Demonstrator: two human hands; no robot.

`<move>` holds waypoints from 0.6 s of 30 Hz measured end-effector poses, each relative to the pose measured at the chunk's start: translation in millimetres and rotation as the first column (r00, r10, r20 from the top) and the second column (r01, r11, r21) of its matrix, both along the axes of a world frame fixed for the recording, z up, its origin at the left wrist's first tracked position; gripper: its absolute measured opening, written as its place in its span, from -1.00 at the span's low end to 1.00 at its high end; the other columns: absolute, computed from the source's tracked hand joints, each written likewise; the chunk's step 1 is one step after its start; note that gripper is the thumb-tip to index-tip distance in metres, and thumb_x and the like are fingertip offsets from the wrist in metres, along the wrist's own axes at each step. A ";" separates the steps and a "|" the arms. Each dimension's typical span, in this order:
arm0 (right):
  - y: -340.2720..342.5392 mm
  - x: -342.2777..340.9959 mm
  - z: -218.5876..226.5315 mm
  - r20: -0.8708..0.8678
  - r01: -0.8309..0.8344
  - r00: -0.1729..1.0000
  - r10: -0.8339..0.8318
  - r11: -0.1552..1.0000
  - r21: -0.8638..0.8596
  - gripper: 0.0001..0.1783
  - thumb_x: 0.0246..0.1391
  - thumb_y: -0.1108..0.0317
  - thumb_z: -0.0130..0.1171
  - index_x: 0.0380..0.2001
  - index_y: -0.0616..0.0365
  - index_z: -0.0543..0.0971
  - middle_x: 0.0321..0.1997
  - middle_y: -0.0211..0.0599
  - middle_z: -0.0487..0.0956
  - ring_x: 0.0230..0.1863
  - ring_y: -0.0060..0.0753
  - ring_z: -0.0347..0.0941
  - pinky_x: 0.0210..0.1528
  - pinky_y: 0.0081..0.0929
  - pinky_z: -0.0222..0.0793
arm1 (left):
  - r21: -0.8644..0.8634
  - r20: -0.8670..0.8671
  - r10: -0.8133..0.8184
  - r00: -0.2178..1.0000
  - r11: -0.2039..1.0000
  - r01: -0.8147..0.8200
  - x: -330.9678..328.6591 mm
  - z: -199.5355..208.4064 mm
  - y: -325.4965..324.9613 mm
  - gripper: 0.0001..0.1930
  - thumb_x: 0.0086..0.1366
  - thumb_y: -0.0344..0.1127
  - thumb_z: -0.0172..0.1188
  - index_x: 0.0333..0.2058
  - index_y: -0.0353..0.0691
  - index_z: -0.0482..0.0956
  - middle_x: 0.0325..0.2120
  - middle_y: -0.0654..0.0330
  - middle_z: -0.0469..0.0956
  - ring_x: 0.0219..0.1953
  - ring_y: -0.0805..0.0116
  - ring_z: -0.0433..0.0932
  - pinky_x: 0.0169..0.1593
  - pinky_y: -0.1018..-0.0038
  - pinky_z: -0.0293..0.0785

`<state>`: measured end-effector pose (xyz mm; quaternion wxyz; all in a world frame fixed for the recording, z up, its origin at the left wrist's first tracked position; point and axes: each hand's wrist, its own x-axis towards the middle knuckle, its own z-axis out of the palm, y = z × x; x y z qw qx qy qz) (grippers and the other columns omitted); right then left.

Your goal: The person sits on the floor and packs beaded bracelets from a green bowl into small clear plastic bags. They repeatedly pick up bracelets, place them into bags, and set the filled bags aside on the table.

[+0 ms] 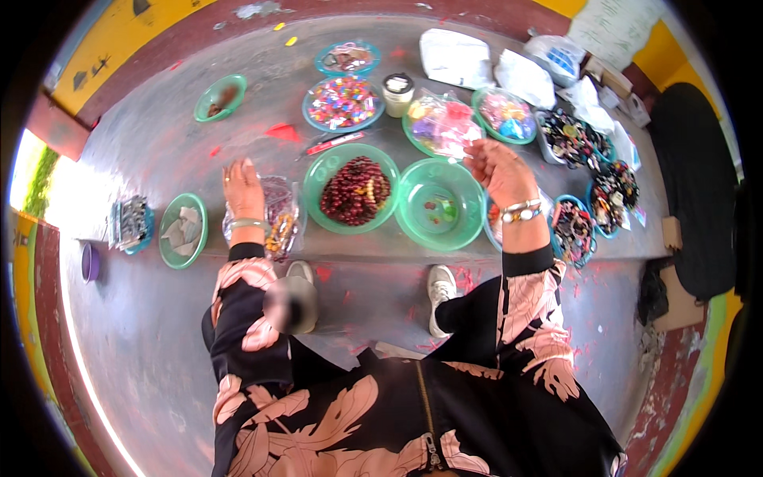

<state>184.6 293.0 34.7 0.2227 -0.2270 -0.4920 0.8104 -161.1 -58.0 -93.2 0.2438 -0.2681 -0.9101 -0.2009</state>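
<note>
My left hand (243, 191), a bangle at its wrist, reaches over clear plastic bags (280, 208) of beads. Its fingers are stretched out and I see nothing held in them. My right hand (502, 171), with bracelets on the wrist, hovers by the right rim of a green bowl (407, 219) that has a few small pieces at its bottom. Its fingers are bent together; what they hold, if anything, is too small to make out. Just beyond them is a clear bag of pastel pieces (435, 127) in a bowl. Dark red bead strings (350, 193) fill the green bowl between my hands.
Bowls of colourful beads (343, 103) and a lidded white jar (398, 95) stand farther back. To the right are containers of dark hair ties (574, 137) and white bags (455, 60). A green bowl with white scraps (183, 230) sits left. The ledge edge (373, 261) runs above my shoes.
</note>
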 end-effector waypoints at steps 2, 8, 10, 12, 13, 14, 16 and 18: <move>28.2 27.4 5.9 0.009 0.169 0.986 -0.169 0.986 -0.005 -0.77 0.14 0.32 -0.01 -0.24 0.24 0.51 -0.29 -0.23 0.58 -0.30 -0.42 0.52 -0.31 -0.54 0.40 | 0.282 0.126 -0.156 0.980 0.953 0.116 52.3 52.7 37.4 -0.71 0.31 -0.23 -0.09 -0.19 -0.31 0.51 -0.22 0.01 0.52 0.06 0.10 0.36 0.17 0.30 0.15; 87.6 96.2 -15.0 0.037 0.429 0.903 -0.427 0.902 -0.052 -0.79 0.07 0.30 0.11 -0.32 0.23 0.53 -0.42 -0.26 0.57 -0.41 -0.41 0.51 -0.41 -0.56 0.41 | 0.423 0.063 -0.709 0.702 0.656 0.625 228.8 154.2 58.6 -0.92 0.13 -0.45 0.15 -0.50 -0.33 0.53 -0.41 0.11 0.55 -0.20 0.16 0.53 -0.08 0.29 0.40; 97.3 111.0 -26.0 0.096 0.441 0.893 -0.439 0.897 -0.004 -0.81 0.05 0.30 0.12 -0.36 0.22 0.54 -0.45 -0.27 0.57 -0.44 -0.45 0.50 -0.43 -0.58 0.41 | 0.244 0.007 -0.811 0.586 0.569 0.785 256.2 138.9 57.3 -0.89 0.07 -0.46 0.17 -0.61 -0.29 0.48 -0.47 0.14 0.55 -0.26 0.18 0.54 -0.01 0.20 0.38; 106.3 122.2 -35.5 0.193 0.436 0.869 -0.455 0.890 0.136 -0.82 0.04 0.30 0.14 -0.38 0.19 0.55 -0.48 -0.32 0.56 -0.48 -0.50 0.49 -0.45 -0.61 0.39 | 0.136 0.054 -0.853 0.519 0.521 0.843 263.6 121.0 61.7 -0.85 0.03 -0.44 0.21 -0.65 -0.26 0.45 -0.55 0.18 0.51 -0.31 0.20 0.54 -0.06 0.22 0.40; 109.6 128.1 -42.2 0.267 0.409 0.843 -0.467 0.879 0.245 -0.82 0.03 0.29 0.14 -0.38 0.18 0.56 -0.50 -0.35 0.56 -0.50 -0.53 0.47 -0.45 -0.64 0.38 | 0.099 0.065 -0.871 0.486 0.491 0.866 265.2 116.2 66.0 -0.85 0.03 -0.43 0.22 -0.65 -0.26 0.44 -0.57 0.18 0.51 -0.32 0.20 0.54 -0.07 0.22 0.40; 114.0 131.7 -51.8 0.332 0.368 0.812 -0.480 0.863 0.346 -0.83 0.03 0.29 0.15 -0.38 0.16 0.56 -0.52 -0.39 0.55 -0.51 -0.57 0.46 -0.46 -0.67 0.36 | 0.055 0.074 -0.887 0.456 0.461 0.886 264.9 113.8 69.6 -0.84 0.02 -0.43 0.22 -0.65 -0.25 0.44 -0.58 0.18 0.50 -0.34 0.21 0.54 -0.08 0.21 0.40; 128.6 135.6 -83.0 0.534 0.204 0.639 -0.554 0.790 0.578 -0.87 -0.03 0.38 0.12 -0.50 0.20 0.59 -0.58 -0.30 0.57 -0.58 -0.54 0.50 -0.60 -0.63 0.37 | 0.104 0.083 -0.883 0.463 0.469 0.877 256.2 106.9 78.4 -0.83 0.02 -0.41 0.23 -0.65 -0.26 0.44 -0.59 0.14 0.50 -0.39 0.18 0.53 -0.17 0.27 0.42; 175.6 173.3 -136.7 0.644 -0.497 0.598 -0.477 0.409 0.765 -0.86 -0.07 0.44 0.05 -0.50 0.20 0.60 -0.49 -0.16 0.59 -0.52 -0.37 0.54 -0.54 -0.49 0.43 | 0.142 0.093 -0.868 0.487 0.496 0.857 251.2 98.2 92.1 -0.83 0.03 -0.40 0.22 -0.65 -0.27 0.44 -0.59 0.13 0.50 -0.42 0.17 0.52 -0.22 0.30 0.42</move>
